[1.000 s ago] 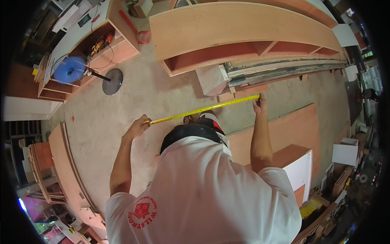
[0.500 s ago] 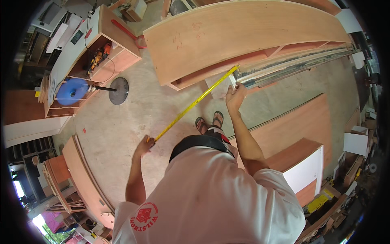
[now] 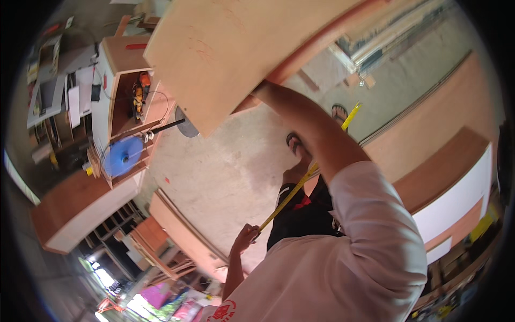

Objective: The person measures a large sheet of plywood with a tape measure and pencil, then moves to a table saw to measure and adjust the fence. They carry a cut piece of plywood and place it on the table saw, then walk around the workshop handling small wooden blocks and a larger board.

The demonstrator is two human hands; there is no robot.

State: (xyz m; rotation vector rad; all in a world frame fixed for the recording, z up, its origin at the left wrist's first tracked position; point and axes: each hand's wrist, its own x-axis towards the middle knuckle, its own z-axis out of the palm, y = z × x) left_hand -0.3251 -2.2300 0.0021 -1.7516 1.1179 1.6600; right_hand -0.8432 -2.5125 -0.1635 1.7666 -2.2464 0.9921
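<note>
My left hand (image 3: 247,238) is closed at the near end of a yellow tape measure (image 3: 287,199). Its extended blade slants up to the right, passing under my right forearm, and the far tip hangs free near my sandalled foot. With my right arm stretched forward, my right hand (image 3: 259,91) reaches to the lower edge of a long plywood cabinet (image 3: 214,59), at the opening along its side. Shadow and the cabinet edge hide the fingers there.
Framed lengths (image 3: 386,48) lie beyond the cabinet on the concrete floor. A plywood sheet (image 3: 429,112) and a white-faced cabinet (image 3: 456,206) are at right. At left stand an open cabinet holding an orange power tool (image 3: 140,96), a blue fan (image 3: 124,155) and leaning panels (image 3: 185,228).
My right hand has let go of the tape's far end and moved to the plywood cabinet. The cabinet looms larger as the view turns and shifts. My left hand keeps the tape.
</note>
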